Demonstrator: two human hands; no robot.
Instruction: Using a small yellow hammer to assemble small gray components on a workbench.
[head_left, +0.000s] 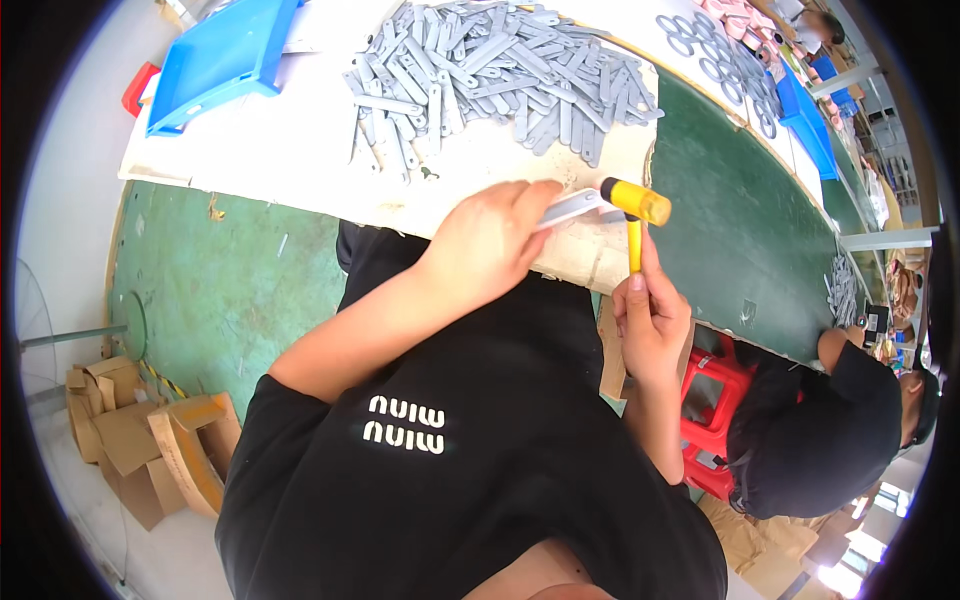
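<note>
My left hand (485, 240) is closed on one end of a flat grey strip-shaped part (572, 207), held over the near edge of the pale work board (420, 200). In my right hand (655, 325) is the handle of a small mallet with a yellow head (642, 202) and a dark opposite face. The mallet head is right beside the part's far end; whether they touch I cannot tell. Beyond my hands lies a large heap of similar grey parts (500, 70), each long with rounded ends.
A blue tray (215, 65) stands at the far left, another blue tray (805, 125) at the far right near grey rings (715, 60). A green tabletop (720, 200) extends rightward. A co-worker (830, 430) sits by red stools (715, 400). Cardboard boxes (130, 440) lie at left.
</note>
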